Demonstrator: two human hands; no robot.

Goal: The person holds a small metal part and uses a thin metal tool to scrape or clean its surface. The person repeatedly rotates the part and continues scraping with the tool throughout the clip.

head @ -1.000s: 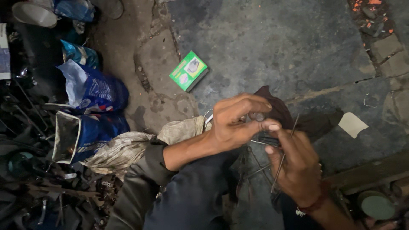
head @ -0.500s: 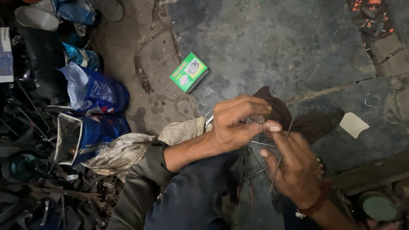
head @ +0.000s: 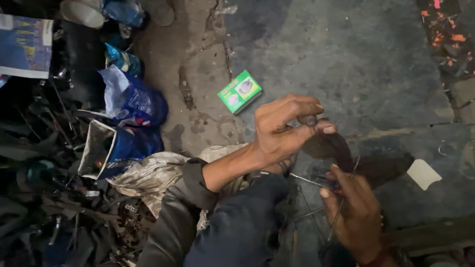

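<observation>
We see our left hand (head: 282, 131) raised over a dark leather piece (head: 329, 147), with the thumb and fingers pinched closed on a small dark round part (head: 310, 120) at about 1 o'clock of the palm. Our right hand (head: 354, 212) is lower, at about 5 o'clock from the left one, and its fingers are curled closed around a small dark tool (head: 324, 179). A thin metal wire (head: 303, 179) comes out of it toward 9 o'clock. The two hands are near each other but do not touch.

On the grey floor (head: 346, 59), at 11 o'clock from the left hand, lies a green box (head: 239, 91). A blue plastic bag (head: 131, 101) is far at 9 o'clock, and a dirty cloth (head: 153, 173) lies under the left forearm. A pale scrap (head: 423, 174) lies at 3 o'clock of the right hand.
</observation>
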